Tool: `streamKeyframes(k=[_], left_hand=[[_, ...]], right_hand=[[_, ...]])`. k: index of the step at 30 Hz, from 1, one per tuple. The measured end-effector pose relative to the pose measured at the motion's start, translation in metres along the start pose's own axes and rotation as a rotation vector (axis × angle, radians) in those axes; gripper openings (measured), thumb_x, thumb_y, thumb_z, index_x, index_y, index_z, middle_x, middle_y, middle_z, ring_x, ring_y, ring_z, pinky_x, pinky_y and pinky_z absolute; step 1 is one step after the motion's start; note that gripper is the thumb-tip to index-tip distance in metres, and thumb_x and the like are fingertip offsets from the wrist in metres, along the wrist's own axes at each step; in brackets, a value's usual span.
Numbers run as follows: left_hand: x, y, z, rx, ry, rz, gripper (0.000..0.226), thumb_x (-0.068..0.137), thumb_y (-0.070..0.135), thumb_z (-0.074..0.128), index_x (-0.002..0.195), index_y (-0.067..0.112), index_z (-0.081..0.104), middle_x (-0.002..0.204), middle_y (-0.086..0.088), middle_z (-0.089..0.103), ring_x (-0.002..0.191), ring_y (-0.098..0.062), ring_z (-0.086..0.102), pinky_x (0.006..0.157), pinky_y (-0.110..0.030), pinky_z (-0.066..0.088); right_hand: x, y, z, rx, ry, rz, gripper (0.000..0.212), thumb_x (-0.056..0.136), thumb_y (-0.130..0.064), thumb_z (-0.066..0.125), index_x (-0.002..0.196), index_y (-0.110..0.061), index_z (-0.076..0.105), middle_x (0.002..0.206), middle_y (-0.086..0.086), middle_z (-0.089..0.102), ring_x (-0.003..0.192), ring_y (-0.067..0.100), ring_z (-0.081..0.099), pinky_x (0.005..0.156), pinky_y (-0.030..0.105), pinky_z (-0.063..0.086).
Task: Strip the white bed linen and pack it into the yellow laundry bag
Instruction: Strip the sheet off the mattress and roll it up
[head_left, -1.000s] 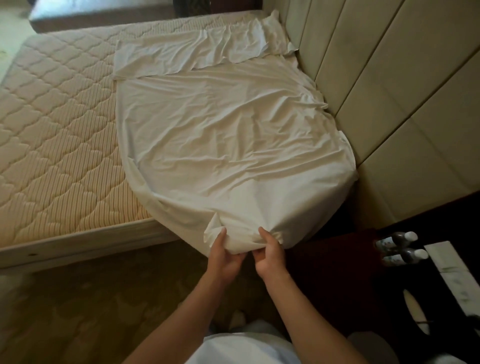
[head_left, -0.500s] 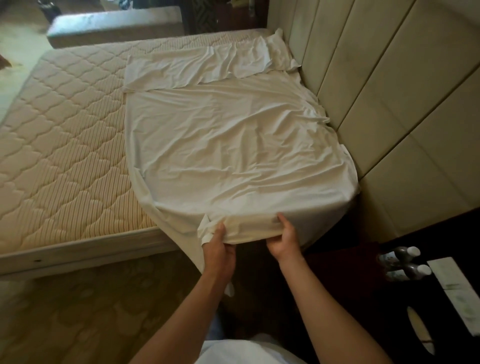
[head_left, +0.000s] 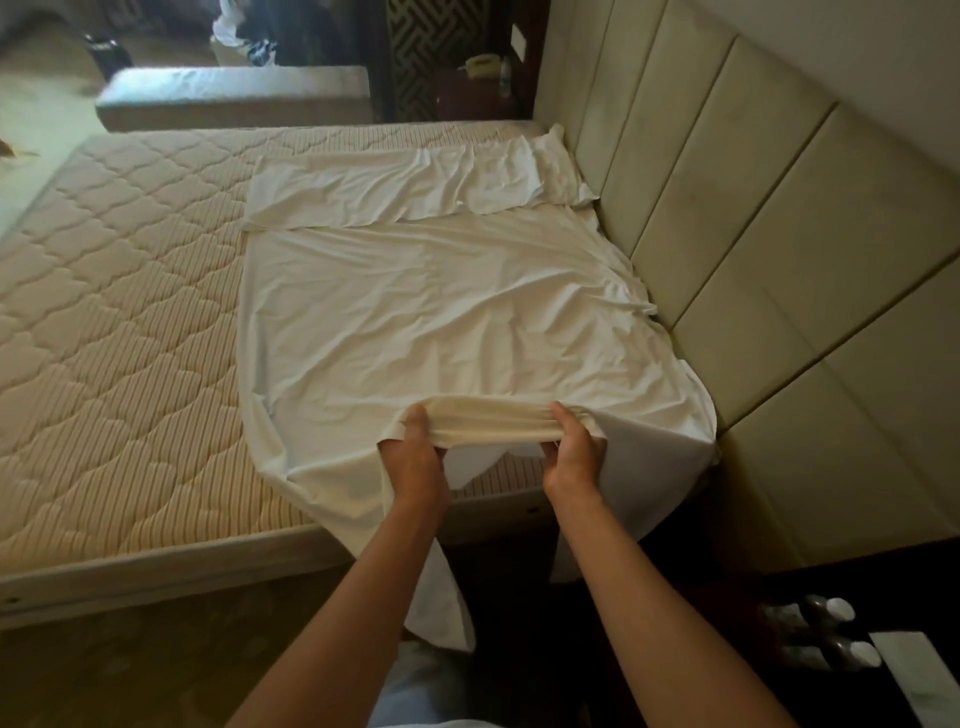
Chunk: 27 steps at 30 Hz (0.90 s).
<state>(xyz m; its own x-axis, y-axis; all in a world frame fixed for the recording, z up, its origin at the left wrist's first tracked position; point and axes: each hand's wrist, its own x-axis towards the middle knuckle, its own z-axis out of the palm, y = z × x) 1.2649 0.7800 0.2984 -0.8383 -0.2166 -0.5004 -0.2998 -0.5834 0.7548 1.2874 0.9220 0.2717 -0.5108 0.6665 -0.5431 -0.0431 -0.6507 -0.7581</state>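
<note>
From the head view, the person is standing at the bed's near edge, and the white sheet (head_left: 457, 322) is lying rumpled across the middle of the frame, covering the right half of the quilted mattress (head_left: 119, 322) up against the padded headboard (head_left: 753, 218). The left hand (head_left: 415, 457) and the right hand (head_left: 574, 452) are each gripping the sheet's bunched hem at lower centre, fingers curled tightly round it, stretching it taut between them.
</note>
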Motion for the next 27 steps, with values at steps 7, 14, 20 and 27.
streamKeyframes(k=[7, 14, 20, 27], left_hand=[[0.096, 0.024, 0.062, 0.035, 0.057, 0.03, 0.007, 0.1, 0.014, 0.059, 0.103, 0.021, 0.058, 0.102, -0.001, 0.064, 0.095, -0.018, 0.065, 0.08, -0.037, 0.057], [0.196, 0.056, 0.135, 0.111, 0.055, 0.126, 0.015, 0.099, 0.014, 0.06, 0.113, 0.008, 0.059, 0.095, 0.004, 0.061, 0.083, -0.007, 0.063, 0.079, -0.035, 0.057], [0.266, 0.067, 0.178, 0.166, 0.075, 0.164, 0.02, 0.099, 0.016, 0.061, 0.114, 0.003, 0.059, 0.103, -0.002, 0.062, 0.088, -0.012, 0.064, 0.066, -0.025, 0.06], [0.327, 0.065, 0.223, 0.153, 0.104, 0.163, 0.028, 0.1, 0.013, 0.058, 0.123, -0.002, 0.059, 0.104, -0.004, 0.062, 0.091, -0.014, 0.063, 0.063, -0.023, 0.06]], right_hand=[[0.06, -0.024, 0.094, -0.082, -0.019, -0.025, 0.012, 0.084, -0.003, 0.074, 0.087, -0.013, 0.068, 0.088, 0.004, 0.069, 0.081, 0.016, 0.068, 0.075, 0.035, 0.059], [0.133, -0.044, 0.2, -0.162, -0.032, -0.12, 0.02, 0.084, 0.004, 0.07, 0.077, -0.014, 0.064, 0.077, -0.001, 0.066, 0.069, 0.009, 0.064, 0.066, 0.029, 0.057], [0.188, -0.05, 0.261, -0.213, -0.058, -0.134, 0.015, 0.084, 0.003, 0.072, 0.08, -0.01, 0.066, 0.08, 0.002, 0.067, 0.067, 0.008, 0.066, 0.067, 0.028, 0.057], [0.261, -0.05, 0.309, -0.332, -0.056, -0.132, 0.015, 0.079, -0.007, 0.079, 0.077, -0.009, 0.064, 0.077, 0.003, 0.065, 0.075, 0.018, 0.064, 0.073, 0.038, 0.055]])
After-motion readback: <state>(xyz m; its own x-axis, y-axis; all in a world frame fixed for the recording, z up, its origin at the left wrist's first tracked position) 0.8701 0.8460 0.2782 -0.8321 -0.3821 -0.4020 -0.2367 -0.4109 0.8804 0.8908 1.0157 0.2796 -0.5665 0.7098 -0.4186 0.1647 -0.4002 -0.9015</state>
